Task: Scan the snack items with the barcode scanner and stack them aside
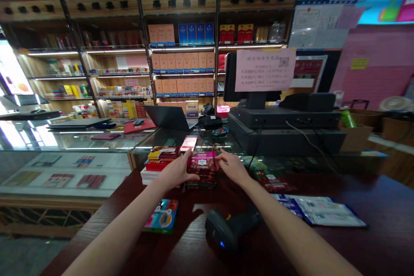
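Observation:
A stack of wrapped chocolate bars (202, 168), dark red with a magenta band on the top one, lies on the dark wooden counter. My left hand (177, 170) grips its left side, thumb at the front and fingers at the far edge. At the right edge, my right hand (233, 167) has its bent fingers against the top bar. Left of the stack, partly behind my left hand, is a pile of red and yellow packs (163, 155) on white boxes. A black barcode scanner (223, 230) with a lit blue light rests nearer to me.
A blue and green pack (166, 215) lies front left. Blue-and-white packets (326, 211) and dark red-green packs (273, 180) lie to the right. Behind stand a laptop (168, 117), a glass display counter (80, 168) and a cash register monitor (231, 77) with a paper sign.

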`<state>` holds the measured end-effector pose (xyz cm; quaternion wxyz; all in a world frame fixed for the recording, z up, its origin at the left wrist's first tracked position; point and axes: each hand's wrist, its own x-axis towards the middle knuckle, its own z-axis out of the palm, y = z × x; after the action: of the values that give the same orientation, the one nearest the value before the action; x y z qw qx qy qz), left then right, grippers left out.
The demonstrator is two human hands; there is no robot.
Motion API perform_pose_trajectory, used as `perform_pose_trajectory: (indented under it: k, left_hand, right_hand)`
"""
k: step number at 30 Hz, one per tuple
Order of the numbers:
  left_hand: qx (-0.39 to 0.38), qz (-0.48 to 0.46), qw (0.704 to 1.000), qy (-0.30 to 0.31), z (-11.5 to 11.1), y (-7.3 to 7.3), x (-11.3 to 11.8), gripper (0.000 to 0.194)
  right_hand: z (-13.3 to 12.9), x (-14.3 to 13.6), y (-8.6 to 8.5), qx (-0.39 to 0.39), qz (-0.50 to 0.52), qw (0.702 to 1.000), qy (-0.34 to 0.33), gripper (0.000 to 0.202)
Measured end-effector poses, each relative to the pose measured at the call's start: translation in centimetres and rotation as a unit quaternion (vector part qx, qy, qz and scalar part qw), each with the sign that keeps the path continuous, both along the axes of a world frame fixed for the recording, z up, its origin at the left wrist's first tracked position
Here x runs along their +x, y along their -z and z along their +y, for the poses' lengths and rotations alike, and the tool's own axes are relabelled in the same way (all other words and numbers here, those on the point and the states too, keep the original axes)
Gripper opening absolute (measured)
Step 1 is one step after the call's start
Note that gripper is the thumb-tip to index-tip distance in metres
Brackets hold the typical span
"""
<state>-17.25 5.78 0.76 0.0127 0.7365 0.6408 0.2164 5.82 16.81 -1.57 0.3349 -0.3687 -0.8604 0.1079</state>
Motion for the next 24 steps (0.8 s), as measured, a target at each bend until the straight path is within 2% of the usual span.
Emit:
perform_pose_trajectory:
  k: [5, 12, 21, 24]
  left_hand:
    - [-0.001, 0.025, 1.0, -0.005, 0.2, 0.5, -0.1, 0.094]
    - [0.03, 0.023, 0.999, 0.006, 0.0, 0.5, 0.3, 0.067]
    - [0.047, 0.104, 0.993, 0.01, 0.2, 0.6, 0.8, 0.064]
    - [0.061, 0.13, 0.99, 0.012, 0.2, 0.7, 1.0, 0.057]
  right_hand:
    - [-0.2, 0.1, 0.3, 0.002, -0.026, 1.0, 0.0, 0.032]
    - [-0.4, 0.3, 0.3, 0.004, -0.042, 0.999, -0.011, 0.031]
    - [-1.5, 0.6, -0.5, -0.031, -0.068, 0.997, -0.024, 0.036]
    - [-2.0, 0.8, -0.6, -0.044, -0.075, 0.996, -0.024, 0.039]
